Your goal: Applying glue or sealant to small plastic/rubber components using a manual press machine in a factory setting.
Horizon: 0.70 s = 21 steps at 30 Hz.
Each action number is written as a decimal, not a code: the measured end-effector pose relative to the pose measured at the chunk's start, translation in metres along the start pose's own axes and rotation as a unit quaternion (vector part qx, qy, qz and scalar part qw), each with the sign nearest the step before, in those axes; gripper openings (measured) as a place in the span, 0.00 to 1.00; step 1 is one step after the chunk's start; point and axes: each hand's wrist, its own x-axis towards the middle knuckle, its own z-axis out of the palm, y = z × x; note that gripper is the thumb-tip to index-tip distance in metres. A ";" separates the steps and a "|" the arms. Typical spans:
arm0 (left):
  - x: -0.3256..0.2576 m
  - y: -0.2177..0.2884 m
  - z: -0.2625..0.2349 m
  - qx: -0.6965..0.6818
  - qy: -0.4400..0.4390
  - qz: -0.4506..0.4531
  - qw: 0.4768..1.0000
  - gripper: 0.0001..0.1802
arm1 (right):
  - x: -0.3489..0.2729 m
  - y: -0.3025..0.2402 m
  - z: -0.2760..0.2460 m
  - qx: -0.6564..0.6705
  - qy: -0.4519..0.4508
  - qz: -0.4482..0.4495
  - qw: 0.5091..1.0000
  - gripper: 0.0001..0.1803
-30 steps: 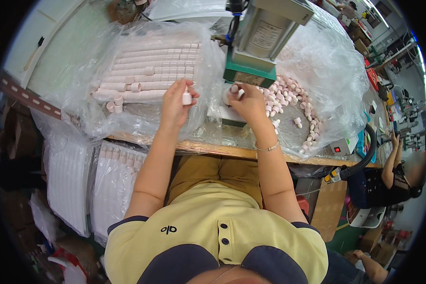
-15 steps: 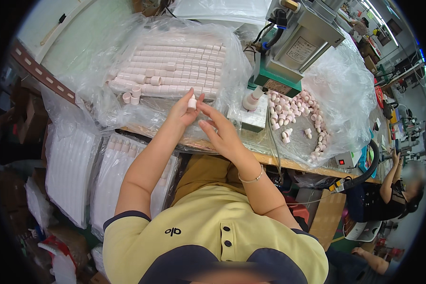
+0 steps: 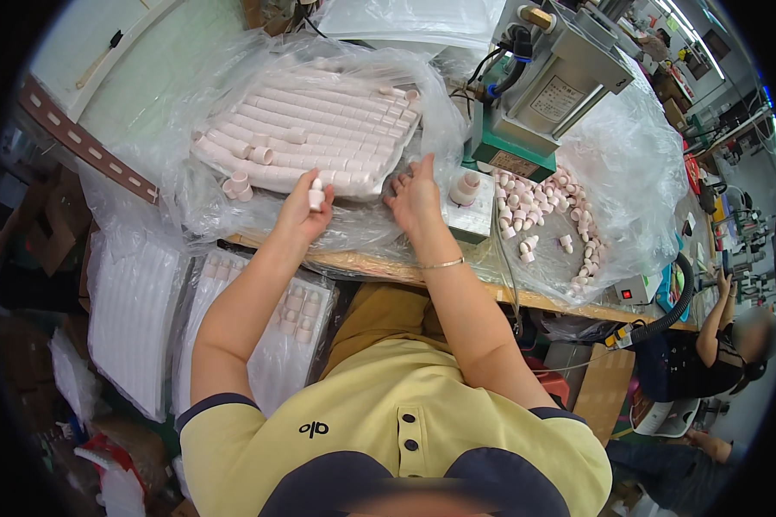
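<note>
My left hand [image 3: 302,212] is closed round a small white-and-pink cap with a narrower tip [image 3: 316,196], held upright just in front of the rows of caps. My right hand [image 3: 417,200] has its fingers stretched out and apart, with no cap in it. Its fingertips are at the crumpled clear plastic sheet [image 3: 444,112], by the right edge of the rows. Pale pink cylindrical caps [image 3: 319,129] lie side by side in long rows on that plastic. A few loose ones [image 3: 260,155] rest on top, and several stand in a small group [image 3: 237,185] at the left corner.
Right of my hands stands a green and silver press [image 3: 526,112], with a pink piece [image 3: 466,188] on its metal block [image 3: 472,222]. Beyond it many tipped caps [image 3: 535,202] lie in a pile. Plastic-wrapped packs [image 3: 134,319] sit below the table edge. A person [image 3: 707,362] works at far right.
My hands have moved apart: the left went left with the cap, the right reached forward to the plastic. The rows of caps have shifted and now slant, rumpled at the right end.
</note>
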 end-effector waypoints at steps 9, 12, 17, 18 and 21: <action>-0.038 0.002 -0.031 0.229 -0.100 -0.122 0.961 0.16 | 0.024 -0.042 0.044 0.067 -0.107 -0.084 0.988 0.51; -0.053 -0.003 -0.021 0.518 -0.164 0.023 0.839 0.13 | 0.022 -0.048 0.039 0.080 -0.087 -0.077 0.990 0.49; -0.055 -0.007 0.002 0.651 -0.123 0.547 0.511 0.12 | -0.036 -0.041 -0.003 -0.062 -0.097 -0.127 0.985 0.33; -0.056 -0.013 0.005 0.653 -0.119 0.546 0.511 0.12 | -0.055 -0.045 -0.012 -0.122 -0.106 -0.160 0.974 0.26; -0.044 -0.034 0.007 0.680 -0.175 0.465 0.539 0.15 | -0.105 -0.068 -0.050 -0.335 -0.007 -0.229 0.914 0.17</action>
